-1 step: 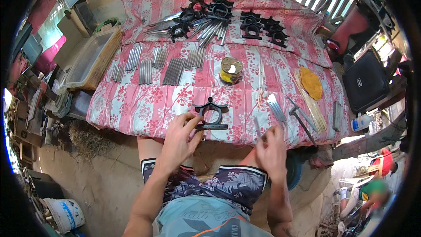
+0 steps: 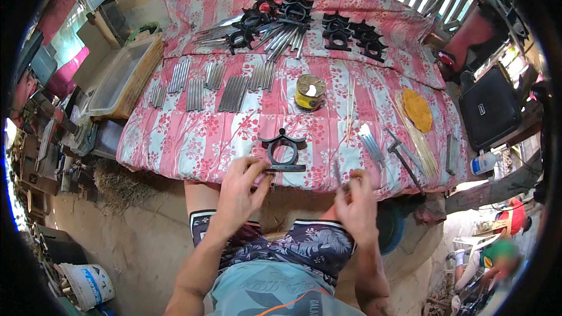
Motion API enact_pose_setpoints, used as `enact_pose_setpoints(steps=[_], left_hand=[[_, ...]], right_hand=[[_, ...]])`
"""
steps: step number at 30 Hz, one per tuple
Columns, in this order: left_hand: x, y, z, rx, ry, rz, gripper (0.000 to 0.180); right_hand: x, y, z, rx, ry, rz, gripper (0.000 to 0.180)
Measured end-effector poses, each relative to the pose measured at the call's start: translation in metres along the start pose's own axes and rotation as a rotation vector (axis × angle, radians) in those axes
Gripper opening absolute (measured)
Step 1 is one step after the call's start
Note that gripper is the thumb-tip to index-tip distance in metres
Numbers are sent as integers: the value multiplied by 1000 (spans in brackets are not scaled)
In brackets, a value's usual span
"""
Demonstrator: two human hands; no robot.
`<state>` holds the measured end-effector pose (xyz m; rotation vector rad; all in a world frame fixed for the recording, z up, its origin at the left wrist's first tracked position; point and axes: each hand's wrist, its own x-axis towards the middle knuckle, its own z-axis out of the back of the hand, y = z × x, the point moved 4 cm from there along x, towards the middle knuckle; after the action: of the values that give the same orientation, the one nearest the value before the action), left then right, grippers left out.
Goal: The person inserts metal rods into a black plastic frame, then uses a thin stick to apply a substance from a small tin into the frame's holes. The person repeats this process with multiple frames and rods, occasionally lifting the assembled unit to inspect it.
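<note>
A black ring-shaped frame with a curved, peaked top (image 2: pixel 283 149) stands upright near the front edge of the table. My left hand (image 2: pixel 241 190) is closed beside its base, fingertips by the left end of the base. Something pinkish shows between those fingers, too small to make out. To the right, above my thigh, my right hand (image 2: pixel 358 205) is pinched on a thin grey strip (image 2: pixel 338 172), blurred and pointing up and away. Beyond that hand lie several flat metal strips (image 2: pixel 372 145) and a hammer (image 2: pixel 404 164).
A cloth-covered table (image 2: pixel 175 158) bears bundles of metal tubes (image 2: pixel 233 95), a yellow tin (image 2: pixel 309 93), more black frames (image 2: pixel 294 10), thin sticks (image 2: pixel 418 146) and an orange cloth (image 2: pixel 417 111). A wooden-framed tray (image 2: pixel 126 79) stands left, a black case (image 2: pixel 490 108) right. Another person (image 2: pixel 489 263) sits at lower right.
My right hand has moved slightly left and down, and its thin strip now stands steeper. My left hand has shifted only a little; the black frame stays in place.
</note>
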<state>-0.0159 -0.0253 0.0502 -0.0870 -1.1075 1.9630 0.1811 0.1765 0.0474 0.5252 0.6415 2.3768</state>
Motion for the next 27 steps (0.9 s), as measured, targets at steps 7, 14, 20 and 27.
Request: enact_pose_setpoints(steps=[7,14,20,27], left_hand=[[-69,-4,-66,-987,277,657,33],[-64,20,-60,-822,196,637,28],[-67,14,-53,-496,158,511,27],[-77,11,-59,-252,5,402,29]], right_hand=[[-27,61,-60,263,108,411,22],[-18,40,-37,277,153,207,27],[14,25,-4,359,135,192,9],[32,46,-21,334,327,296,9]])
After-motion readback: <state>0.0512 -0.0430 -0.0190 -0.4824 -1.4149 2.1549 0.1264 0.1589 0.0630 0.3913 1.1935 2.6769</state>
